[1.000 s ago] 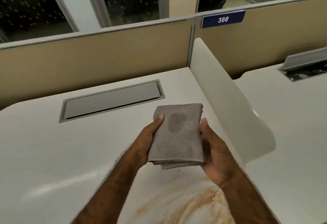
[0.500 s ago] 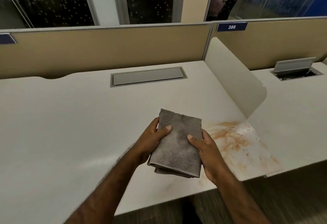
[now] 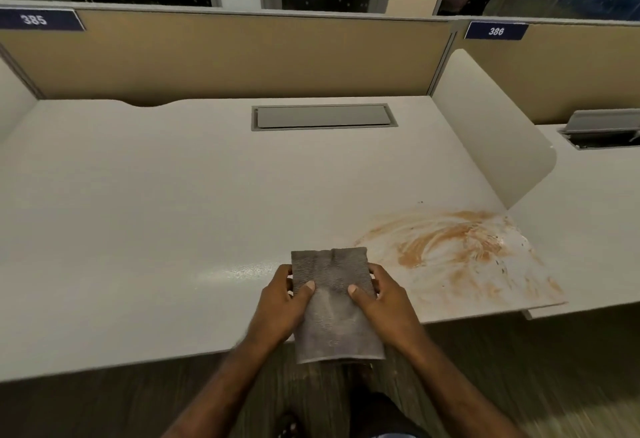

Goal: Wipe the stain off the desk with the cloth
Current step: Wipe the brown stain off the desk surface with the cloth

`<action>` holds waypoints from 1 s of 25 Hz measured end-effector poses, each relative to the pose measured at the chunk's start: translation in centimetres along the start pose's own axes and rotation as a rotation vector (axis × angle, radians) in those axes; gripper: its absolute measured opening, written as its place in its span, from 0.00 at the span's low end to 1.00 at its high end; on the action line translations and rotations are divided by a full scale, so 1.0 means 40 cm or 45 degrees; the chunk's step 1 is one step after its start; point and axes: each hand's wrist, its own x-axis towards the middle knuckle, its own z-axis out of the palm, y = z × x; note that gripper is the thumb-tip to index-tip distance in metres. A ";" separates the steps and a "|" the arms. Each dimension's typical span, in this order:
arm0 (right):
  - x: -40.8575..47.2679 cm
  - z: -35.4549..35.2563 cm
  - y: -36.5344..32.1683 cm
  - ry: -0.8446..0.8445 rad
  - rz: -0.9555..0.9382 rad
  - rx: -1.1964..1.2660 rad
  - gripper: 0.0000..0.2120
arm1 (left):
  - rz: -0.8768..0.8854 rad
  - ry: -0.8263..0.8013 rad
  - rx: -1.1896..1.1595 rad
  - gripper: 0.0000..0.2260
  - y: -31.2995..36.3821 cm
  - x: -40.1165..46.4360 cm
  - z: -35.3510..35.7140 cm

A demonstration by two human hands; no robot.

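A folded grey cloth (image 3: pixel 334 306) hangs in the air over the front edge of the white desk (image 3: pixel 138 230). My left hand (image 3: pixel 282 302) grips its left side and my right hand (image 3: pixel 384 302) grips its right side, both thumbs pressed on top. A wide orange-brown smeared stain (image 3: pixel 450 247) lies on the desk's right front corner, just right of the cloth and apart from it.
A curved white divider panel (image 3: pixel 491 136) rises along the desk's right edge beside the stain. A closed grey cable hatch (image 3: pixel 322 116) sits at the back. Beige partitions with labels 385 (image 3: pixel 34 19) and 386 (image 3: pixel 496 31) stand behind. A neighbouring desk (image 3: pixel 595 202) lies to the right.
The view has pulled back and the whole stain now shows. The cloth and both hands have come nearer the desk's front edge, and the cloth has turned straighter between the hands.
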 end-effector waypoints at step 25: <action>0.425 0.152 0.000 0.149 -0.494 -1.071 0.29 | 0.295 0.504 1.161 0.29 -0.202 0.062 -0.182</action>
